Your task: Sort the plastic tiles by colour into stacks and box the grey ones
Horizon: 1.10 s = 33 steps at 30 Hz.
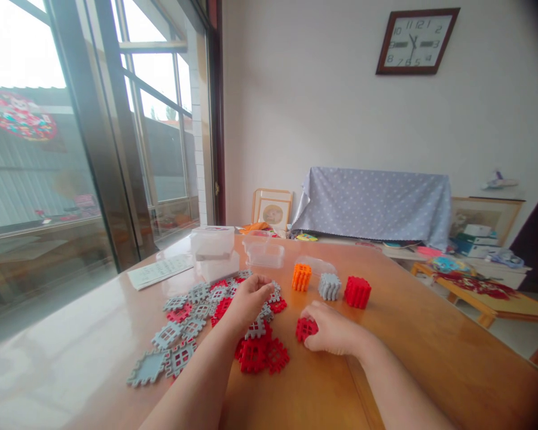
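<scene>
My right hand (334,329) is closed round red interlocking plastic tiles (305,329), low over the table to the right of the loose pile; how many tiles it holds I cannot tell. Above the pile is my left hand (253,298), its fingers drawn together, and whatever they may pinch is hidden. Grey notched tiles (167,335) and red notched tiles (253,355) lie mixed in the pile, partly covered by my left forearm. Beyond my right hand stand an orange tile stack (301,278), a grey tile stack (330,286) and a red tile stack (357,292).
Behind the pile sit a clear plastic container (265,255), a white box (213,243) and a printed sheet (160,272). A clear lid (318,264) lies behind the stacks. Glass doors (31,149) border the wooden table (341,394) on the left. A yellow low table (515,306) stands at right.
</scene>
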Available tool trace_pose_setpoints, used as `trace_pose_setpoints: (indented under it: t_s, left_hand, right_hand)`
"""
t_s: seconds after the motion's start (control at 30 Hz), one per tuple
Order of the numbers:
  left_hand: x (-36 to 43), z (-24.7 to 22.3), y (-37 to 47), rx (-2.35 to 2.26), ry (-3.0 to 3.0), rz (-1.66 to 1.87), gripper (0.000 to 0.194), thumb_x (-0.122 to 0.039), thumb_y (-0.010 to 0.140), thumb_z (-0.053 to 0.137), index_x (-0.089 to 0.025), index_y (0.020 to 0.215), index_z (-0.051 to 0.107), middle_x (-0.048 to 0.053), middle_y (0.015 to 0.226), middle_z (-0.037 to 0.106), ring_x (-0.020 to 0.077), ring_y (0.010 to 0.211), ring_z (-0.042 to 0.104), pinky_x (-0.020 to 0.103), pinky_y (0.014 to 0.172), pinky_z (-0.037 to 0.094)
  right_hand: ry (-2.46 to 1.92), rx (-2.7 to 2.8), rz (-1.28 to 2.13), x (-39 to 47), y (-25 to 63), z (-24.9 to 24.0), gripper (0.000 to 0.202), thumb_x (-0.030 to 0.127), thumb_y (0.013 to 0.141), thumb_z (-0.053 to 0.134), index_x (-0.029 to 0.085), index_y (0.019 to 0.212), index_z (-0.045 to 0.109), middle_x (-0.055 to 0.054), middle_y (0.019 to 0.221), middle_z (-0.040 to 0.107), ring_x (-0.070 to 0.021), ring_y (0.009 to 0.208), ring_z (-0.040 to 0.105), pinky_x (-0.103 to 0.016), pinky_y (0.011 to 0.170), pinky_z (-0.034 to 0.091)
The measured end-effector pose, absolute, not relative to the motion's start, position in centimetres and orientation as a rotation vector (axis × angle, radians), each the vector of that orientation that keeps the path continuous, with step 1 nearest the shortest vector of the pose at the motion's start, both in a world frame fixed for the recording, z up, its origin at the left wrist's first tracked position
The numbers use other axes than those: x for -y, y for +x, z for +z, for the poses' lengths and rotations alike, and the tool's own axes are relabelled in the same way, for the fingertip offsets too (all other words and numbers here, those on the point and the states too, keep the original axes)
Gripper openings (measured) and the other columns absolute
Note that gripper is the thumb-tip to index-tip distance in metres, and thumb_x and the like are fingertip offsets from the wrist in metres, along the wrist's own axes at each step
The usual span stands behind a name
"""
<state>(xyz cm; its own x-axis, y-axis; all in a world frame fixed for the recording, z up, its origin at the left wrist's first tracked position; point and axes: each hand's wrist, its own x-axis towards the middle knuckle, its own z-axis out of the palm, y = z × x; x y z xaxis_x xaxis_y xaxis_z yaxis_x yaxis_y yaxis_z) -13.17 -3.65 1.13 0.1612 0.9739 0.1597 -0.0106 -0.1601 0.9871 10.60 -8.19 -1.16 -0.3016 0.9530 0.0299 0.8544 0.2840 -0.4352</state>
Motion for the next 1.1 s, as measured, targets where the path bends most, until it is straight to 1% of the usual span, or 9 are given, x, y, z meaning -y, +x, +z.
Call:
trace_pose_setpoints:
  t_s: [0.13,0.27,0.43,0.57,0.63,0.77,0.87,0.97,1.1]
  left_hand:
    - [3.6,1.6,-14.2,-1.049,1.392,1.213,0.030,-0.041,0.077,0.071,-0.018,0.093,0.062,0.001,0.079,0.066,0.0129,0.066,0.057,0.025,0.062,0.039]
    - [3.7,1.8,-15.2,-1.095,1.501,1.153,0.029,-0.040,0.079,0.070,-0.017,0.096,0.063,0.001,0.081,0.066,0.0134,0.068,0.056,0.025,0.063,0.040]
    - [3.8,1.6,-16.0,-1.167,1.717,0.990,0.022,-0.031,0.077,0.067,-0.017,0.093,0.068,0.001,0.078,0.065,0.0148,0.069,0.055,0.025,0.062,0.039]
    - [3.7,1.1,-16.6,-1.134,1.849,0.905,0.013,-0.024,0.074,0.063,-0.018,0.085,0.068,-0.001,0.072,0.062,0.0134,0.065,0.050,0.023,0.058,0.035]
    - [3.6,1.1,-16.8,-1.149,1.868,0.889,0.012,-0.022,0.074,0.061,-0.018,0.083,0.068,-0.002,0.069,0.060,0.0130,0.062,0.048,0.023,0.056,0.033]
    - [3.5,1.4,-17.1,-1.257,1.879,0.939,0.011,-0.023,0.074,0.061,-0.018,0.079,0.068,-0.002,0.062,0.057,0.0131,0.058,0.045,0.024,0.055,0.030]
    - [3.3,1.6,-17.3,-1.326,1.865,1.023,0.009,-0.022,0.073,0.060,-0.018,0.076,0.067,-0.002,0.062,0.058,0.0138,0.059,0.047,0.025,0.056,0.031]
    - [3.0,1.7,-17.5,-1.364,1.832,1.078,0.009,-0.024,0.074,0.060,-0.019,0.078,0.067,-0.001,0.064,0.061,0.0145,0.060,0.050,0.025,0.059,0.033]
    - [2.8,1.7,-17.5,-1.397,1.791,1.121,0.008,-0.024,0.074,0.061,-0.019,0.078,0.067,-0.001,0.064,0.061,0.0149,0.059,0.050,0.026,0.060,0.033]
  right_hand:
    - [-1.599,2.246,0.486,7.9,10.7,-0.8,0.031,0.020,0.067,0.074,0.022,0.098,0.068,-0.002,0.099,0.058,-0.0189,0.091,0.057,-0.029,0.084,0.042]
    - [-1.539,2.333,0.582,7.5,11.1,-1.0,0.035,0.020,0.068,0.072,0.024,0.103,0.071,-0.002,0.103,0.058,-0.0213,0.098,0.057,-0.031,0.092,0.043]
    - [-1.533,2.349,0.632,7.2,11.7,-1.8,0.057,0.025,0.069,0.073,0.025,0.125,0.067,-0.005,0.112,0.058,-0.0246,0.105,0.058,-0.035,0.100,0.043]
    - [-1.554,2.310,0.647,7.4,12.0,-1.7,0.070,0.033,0.070,0.075,0.022,0.138,0.061,-0.008,0.116,0.058,-0.0270,0.111,0.058,-0.037,0.101,0.043]
    - [-1.557,2.254,0.634,7.4,12.1,-1.4,0.066,0.032,0.074,0.071,0.020,0.138,0.060,-0.009,0.120,0.058,-0.0271,0.112,0.058,-0.038,0.102,0.044]
    - [-1.545,2.122,0.592,7.1,12.4,-1.1,0.053,0.024,0.077,0.064,0.018,0.129,0.064,-0.010,0.123,0.061,-0.0264,0.115,0.059,-0.039,0.103,0.044]
    - [-1.523,2.105,0.574,7.0,12.1,-1.2,0.046,0.021,0.076,0.063,0.019,0.122,0.067,-0.009,0.116,0.064,-0.0254,0.110,0.061,-0.038,0.099,0.046]
    - [-1.490,2.087,0.525,7.3,10.8,-1.1,0.040,0.019,0.076,0.062,0.019,0.116,0.069,-0.008,0.111,0.065,-0.0238,0.104,0.062,-0.035,0.093,0.047]
    - [-1.465,2.128,0.468,8.7,8.2,-0.4,0.026,0.023,0.079,0.065,0.022,0.104,0.070,-0.004,0.096,0.066,-0.0200,0.087,0.062,-0.031,0.080,0.047]
